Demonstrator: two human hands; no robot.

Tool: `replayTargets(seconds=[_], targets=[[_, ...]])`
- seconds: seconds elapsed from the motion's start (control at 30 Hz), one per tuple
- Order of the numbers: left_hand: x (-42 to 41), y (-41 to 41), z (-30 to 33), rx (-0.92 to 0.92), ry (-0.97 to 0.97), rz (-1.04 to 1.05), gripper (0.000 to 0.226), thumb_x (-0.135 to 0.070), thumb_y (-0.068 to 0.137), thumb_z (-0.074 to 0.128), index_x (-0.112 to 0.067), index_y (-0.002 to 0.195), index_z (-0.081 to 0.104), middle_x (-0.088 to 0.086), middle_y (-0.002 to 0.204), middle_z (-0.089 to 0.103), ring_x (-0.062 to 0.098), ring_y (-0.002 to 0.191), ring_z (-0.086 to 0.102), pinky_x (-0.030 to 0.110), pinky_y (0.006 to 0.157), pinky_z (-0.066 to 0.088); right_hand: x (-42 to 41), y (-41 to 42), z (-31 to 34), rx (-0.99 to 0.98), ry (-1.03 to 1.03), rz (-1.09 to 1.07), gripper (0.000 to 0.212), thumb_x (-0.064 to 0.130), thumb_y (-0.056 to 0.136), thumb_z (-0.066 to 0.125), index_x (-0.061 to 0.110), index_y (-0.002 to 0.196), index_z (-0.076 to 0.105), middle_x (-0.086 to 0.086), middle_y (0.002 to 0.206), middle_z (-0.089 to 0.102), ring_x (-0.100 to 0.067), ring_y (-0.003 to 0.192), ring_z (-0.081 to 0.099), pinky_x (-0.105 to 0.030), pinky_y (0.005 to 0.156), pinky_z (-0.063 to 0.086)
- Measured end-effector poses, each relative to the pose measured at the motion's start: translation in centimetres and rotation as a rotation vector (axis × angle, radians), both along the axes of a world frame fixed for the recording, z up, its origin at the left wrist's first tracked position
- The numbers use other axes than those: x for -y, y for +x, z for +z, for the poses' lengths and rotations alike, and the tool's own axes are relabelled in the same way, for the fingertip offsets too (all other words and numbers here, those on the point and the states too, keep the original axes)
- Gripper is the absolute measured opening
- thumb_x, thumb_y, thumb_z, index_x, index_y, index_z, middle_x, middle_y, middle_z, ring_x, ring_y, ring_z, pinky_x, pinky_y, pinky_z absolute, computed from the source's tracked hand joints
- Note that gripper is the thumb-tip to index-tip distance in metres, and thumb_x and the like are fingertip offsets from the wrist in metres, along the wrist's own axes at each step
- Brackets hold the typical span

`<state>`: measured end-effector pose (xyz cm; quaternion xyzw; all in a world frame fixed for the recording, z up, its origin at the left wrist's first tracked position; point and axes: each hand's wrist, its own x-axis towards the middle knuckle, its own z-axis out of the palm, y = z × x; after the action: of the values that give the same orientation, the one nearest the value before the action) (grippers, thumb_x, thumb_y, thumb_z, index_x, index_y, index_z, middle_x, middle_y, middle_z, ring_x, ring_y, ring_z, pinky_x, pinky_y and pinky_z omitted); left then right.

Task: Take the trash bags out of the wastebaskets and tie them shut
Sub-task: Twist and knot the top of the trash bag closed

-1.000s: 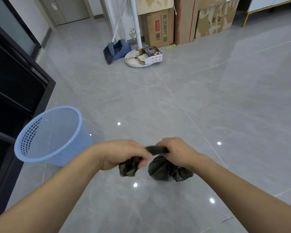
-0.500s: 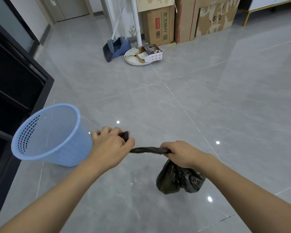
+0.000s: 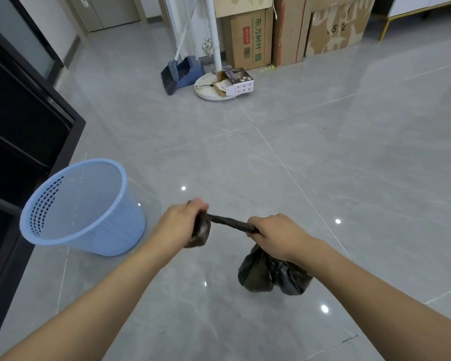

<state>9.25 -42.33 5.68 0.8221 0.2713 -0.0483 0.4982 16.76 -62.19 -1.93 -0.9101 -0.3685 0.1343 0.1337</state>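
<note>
A black trash bag [image 3: 268,274] hangs over the grey floor, its filled bottom bulging below my right hand [image 3: 276,234]. That hand grips the bag's neck. The neck is twisted into a thin rope that stretches to my left hand [image 3: 179,225], which grips the loose top end; a bunch of black plastic hangs under its palm. The light blue mesh wastebasket [image 3: 89,209] stands on the floor left of my hands, with no bag inside.
A black cabinet [image 3: 18,131] runs along the left edge, close behind the basket. Far back stand a blue dustpan with broom [image 3: 182,74], a white fan base [image 3: 208,87] with a small box [image 3: 235,82] on it, and cardboard boxes [image 3: 250,37].
My hands have drawn apart, stretching the twisted neck of the bag between them. The left hand then turned so the loose end hangs below it; the bag sank lower.
</note>
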Motion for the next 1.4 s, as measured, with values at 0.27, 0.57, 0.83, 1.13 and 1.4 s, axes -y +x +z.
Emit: replayTargets(seconds=[0.27,0.57,0.83,1.13,1.4], targets=[[0.2,-2.3,2.4,-0.472,-0.258,-0.556,0.045,-0.055,0.073,0.06,-0.018,0.052,0.045,0.004,0.054,0.043,0.018,0.055,0.039,0.029,0.066,0.039,0.0,0.6,-0.1,0.07,0.016,0.038,0.018,0.028,0.097,0.04,0.026,0.103,0.058,0.007,0.073,0.057,-0.021,0.073,0.048,-0.03,0.075,0.026],[0.8,-2.1,1.5,0.041,-0.715,-0.045,0.021,-0.032,0.071,0.058,-0.021,0.054,0.06,-0.006,0.095,0.071,0.013,0.094,0.053,0.037,0.083,0.031,-0.6,0.5,0.6,0.021,0.074,0.031,0.023,0.034,0.101,0.037,0.019,0.101,0.055,0.001,0.075,0.059,-0.028,0.078,0.056,-0.033,0.075,0.033],[-1.6,-2.4,-0.1,-0.059,0.907,-0.299,0.046,-0.063,0.081,0.055,-0.024,0.056,0.056,-0.014,0.102,0.045,0.02,0.1,0.04,0.036,0.087,0.035,1.0,1.0,0.5,-0.068,0.003,-0.011,0.018,0.031,0.099,0.04,0.022,0.098,0.056,0.005,0.071,0.058,-0.025,0.078,0.056,-0.032,0.082,0.035],[-2.6,-2.9,3.3,-0.009,-0.513,-0.147,0.022,-0.032,0.051,0.069,-0.019,0.045,0.053,0.003,0.08,0.055,0.013,0.091,0.056,0.029,0.088,0.037,3.4,1.6,-1.0,-0.108,-0.039,-0.127,0.02,0.024,0.099,0.036,0.023,0.098,0.056,0.003,0.085,0.068,-0.022,0.078,0.058,-0.034,0.089,0.039],[-1.4,-0.1,3.4,0.292,-0.707,0.188,0.04,-0.042,0.103,0.036,-0.026,0.103,0.073,-0.011,0.115,0.072,0.013,0.117,0.061,0.041,0.105,0.031,2.7,0.9,-0.5,-0.178,-0.001,-0.037,0.02,0.031,0.1,0.038,0.023,0.1,0.057,0.005,0.084,0.065,-0.024,0.089,0.059,-0.026,0.077,0.035]])
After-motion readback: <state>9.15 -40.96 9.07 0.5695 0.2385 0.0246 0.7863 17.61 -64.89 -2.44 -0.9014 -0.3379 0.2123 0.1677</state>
